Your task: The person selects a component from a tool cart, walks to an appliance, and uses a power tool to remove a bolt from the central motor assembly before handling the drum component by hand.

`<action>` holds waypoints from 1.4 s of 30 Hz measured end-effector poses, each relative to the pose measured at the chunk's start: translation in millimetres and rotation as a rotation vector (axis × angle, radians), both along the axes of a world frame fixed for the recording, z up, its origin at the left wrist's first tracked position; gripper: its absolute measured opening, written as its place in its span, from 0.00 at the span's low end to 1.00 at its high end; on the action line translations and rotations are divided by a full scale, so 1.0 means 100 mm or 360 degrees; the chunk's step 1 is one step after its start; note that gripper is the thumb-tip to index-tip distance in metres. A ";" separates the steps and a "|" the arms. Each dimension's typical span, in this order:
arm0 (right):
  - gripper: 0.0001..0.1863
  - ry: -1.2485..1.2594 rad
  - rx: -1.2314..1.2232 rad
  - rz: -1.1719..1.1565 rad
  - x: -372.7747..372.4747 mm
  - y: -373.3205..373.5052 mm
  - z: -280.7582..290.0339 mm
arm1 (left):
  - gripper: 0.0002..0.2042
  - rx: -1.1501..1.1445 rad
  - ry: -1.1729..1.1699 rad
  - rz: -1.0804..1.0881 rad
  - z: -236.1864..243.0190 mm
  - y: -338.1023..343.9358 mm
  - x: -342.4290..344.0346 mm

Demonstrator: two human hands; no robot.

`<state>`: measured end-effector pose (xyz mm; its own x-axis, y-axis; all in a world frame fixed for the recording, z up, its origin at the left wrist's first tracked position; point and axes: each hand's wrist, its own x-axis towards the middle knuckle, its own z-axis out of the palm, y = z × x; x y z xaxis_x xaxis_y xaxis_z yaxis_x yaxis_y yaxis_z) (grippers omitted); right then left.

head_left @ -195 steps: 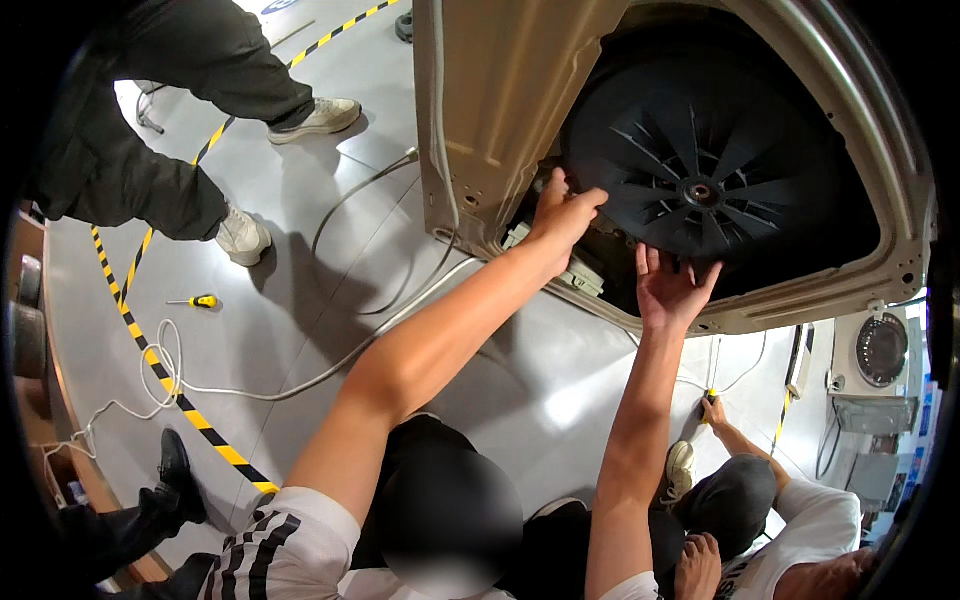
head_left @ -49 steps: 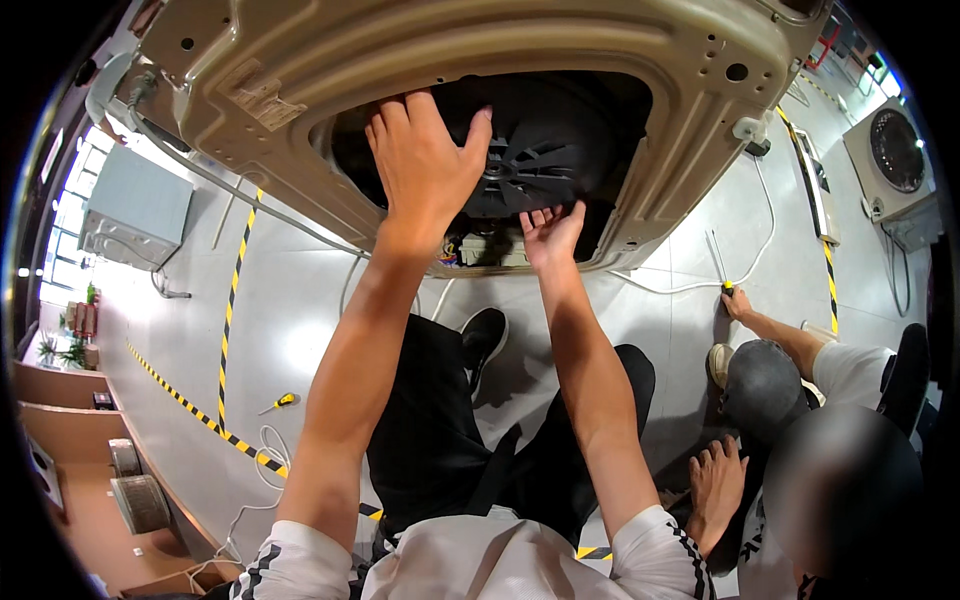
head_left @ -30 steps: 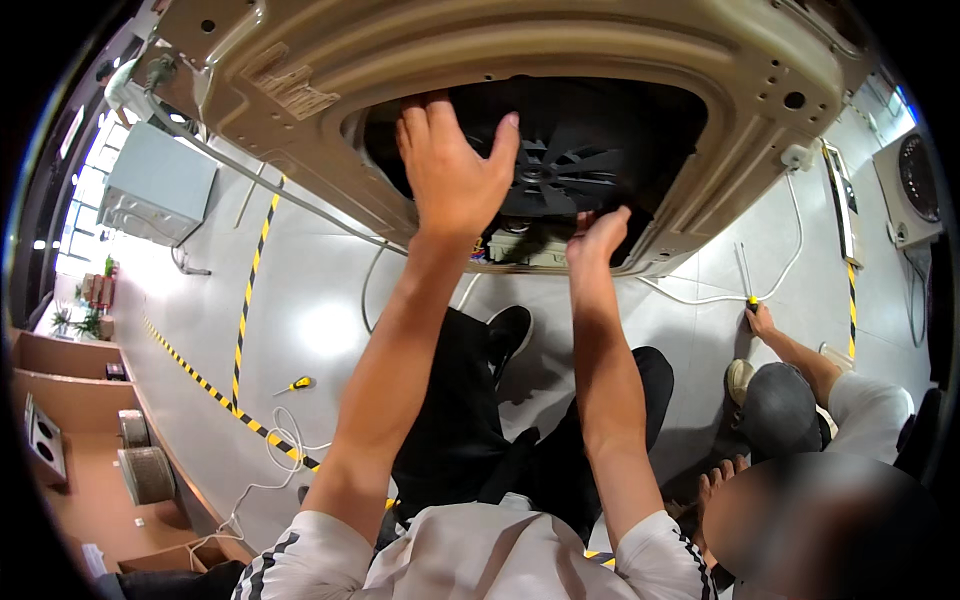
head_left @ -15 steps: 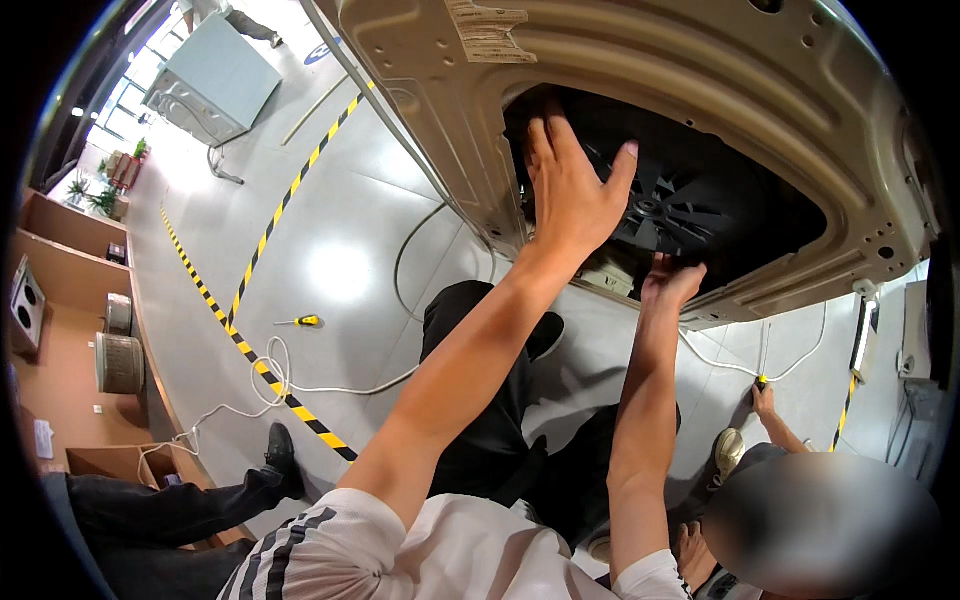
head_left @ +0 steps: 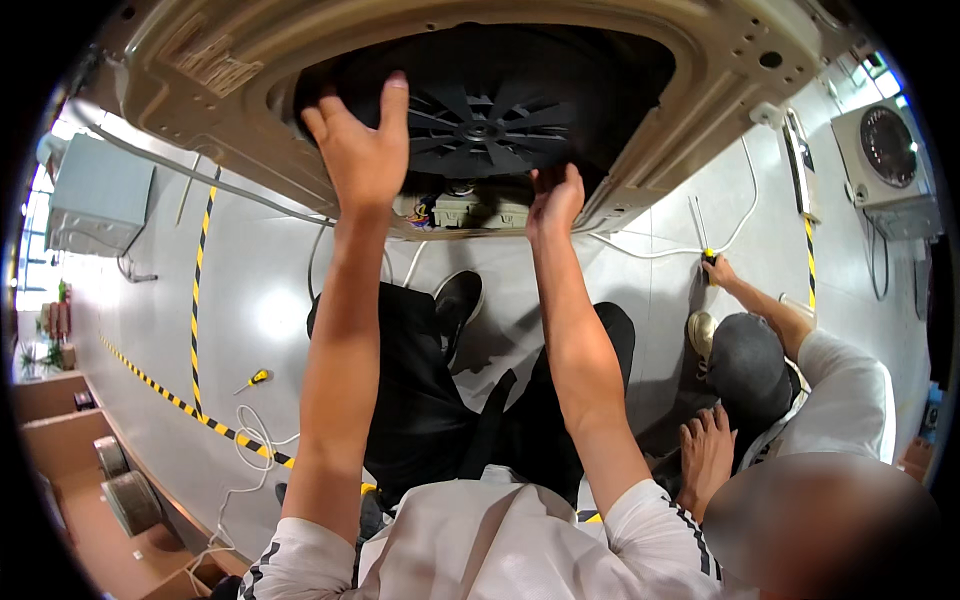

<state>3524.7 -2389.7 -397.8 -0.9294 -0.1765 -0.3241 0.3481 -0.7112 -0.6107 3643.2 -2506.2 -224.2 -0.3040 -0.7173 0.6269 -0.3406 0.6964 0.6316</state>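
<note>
The left hand (head_left: 362, 150) is sitting wide open at nine o'clock of the black ribbed wheel (head_left: 480, 130); the right hand (head_left: 556, 200) is lying at four, fingers bent, grip unclear. They're flanking it inside the metal cabinet (head_left: 690, 130), probably steadying both sides.

Matt plastic disc (head_left: 478, 131), metal panel (head_left: 712, 72)

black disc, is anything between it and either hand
Nothing visible. The left hand is in the panel's opening at the disc's left, the right hand by its lower right edge; contact is unclear.
</note>
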 end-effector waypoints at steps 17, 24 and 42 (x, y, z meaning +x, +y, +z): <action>0.11 -0.0501 -0.0036 -0.0055 -0.03 -0.10 0.31 | 0.33 0.0051 0.0077 0.0020 0.03 0.02 -0.07; 0.15 -0.0381 0.0072 -0.0073 -0.07 -0.09 0.30 | 0.32 -0.0061 0.0303 -0.0071 -0.04 0.04 -0.17; 0.19 -0.0289 -0.0036 -0.0241 -0.17 -0.19 0.31 | 0.37 -0.0118 0.0287 -0.0102 -0.02 0.02 -0.20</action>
